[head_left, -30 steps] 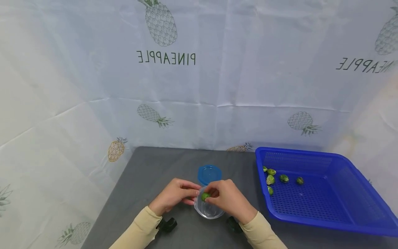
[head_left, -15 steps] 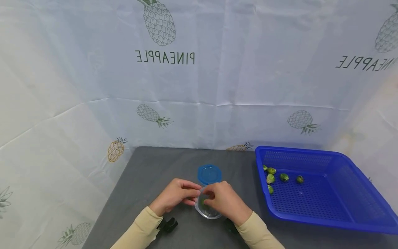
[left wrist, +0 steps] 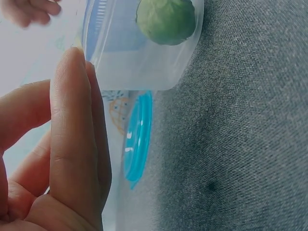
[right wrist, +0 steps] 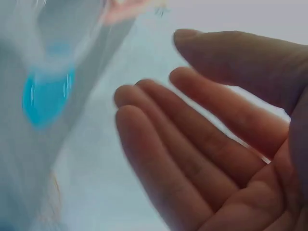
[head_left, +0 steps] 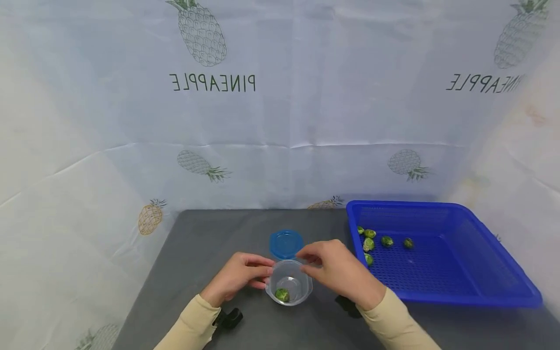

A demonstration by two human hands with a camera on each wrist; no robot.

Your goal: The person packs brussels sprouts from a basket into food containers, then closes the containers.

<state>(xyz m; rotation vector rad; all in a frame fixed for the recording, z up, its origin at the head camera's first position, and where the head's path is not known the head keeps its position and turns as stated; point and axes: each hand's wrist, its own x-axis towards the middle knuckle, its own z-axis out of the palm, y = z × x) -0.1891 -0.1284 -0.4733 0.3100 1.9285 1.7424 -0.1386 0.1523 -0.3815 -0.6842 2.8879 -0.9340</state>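
Sprout (head_left: pixel 282 294) sits at the bottom of a clear plastic cup (head_left: pixel 289 288), which stands on the grey worktop (head_left: pixel 205 243). Landmark: the cup. Left hand (head_left: pixel 239 275) rests against the cup's left wall, fingers curled round it, steadying it. Right hand (head_left: pixel 337 270) hovers just right of and above the cup's rim, fingers relaxed and spread, holding nothing. Blue lid (head_left: pixel 286 243) lies flat directly behind the cup, just beside it. Blue perforated basket (head_left: pixel 437 291) stands well to the cup's right, with several more sprouts (head_left: pixel 387 240) near its back left corner. Cloth backdrop behind the cup shows pineapple drawings and mirrored lettering that reads PINEAPPLE (head_left: pixel 212 82), printed again at far right.
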